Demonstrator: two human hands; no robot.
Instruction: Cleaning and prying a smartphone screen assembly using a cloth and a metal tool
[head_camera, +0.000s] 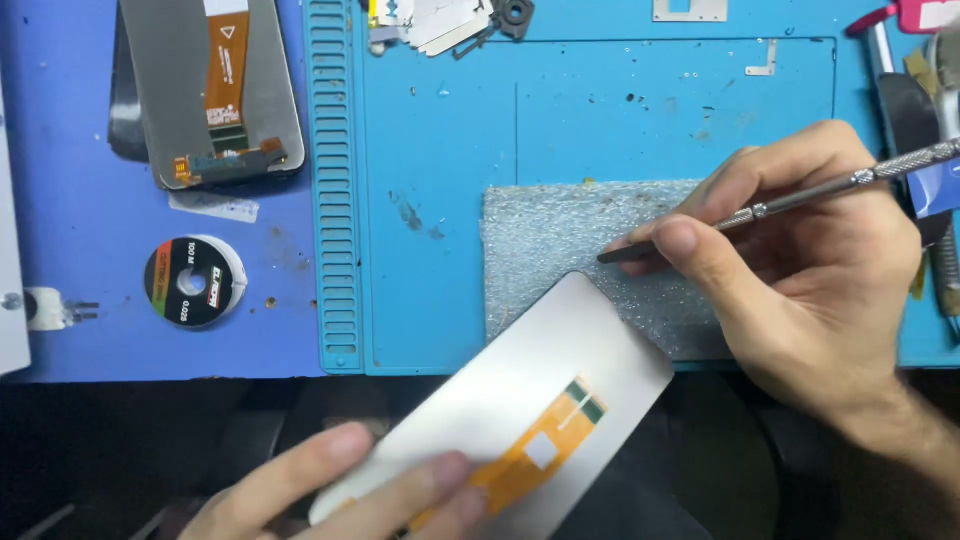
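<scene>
My left hand (340, 490) grips the near end of a silver phone screen panel (520, 400) with an orange flex ribbon on its back. The panel tilts up toward a grey foam pad (560, 235) on the blue work mat (420, 190). My right hand (810, 280) pinches a thin metal pry tool (800, 195). The tool's dark tip hovers over the foam pad, just beyond the panel's far corner and apart from it.
A second screen panel (205, 90) with an orange ribbon lies at the top left. A small wire spool (193, 281) sits below it. Metal brackets (440, 22) and small parts lie along the mat's top edge. Other tools (915, 90) rest at the right edge.
</scene>
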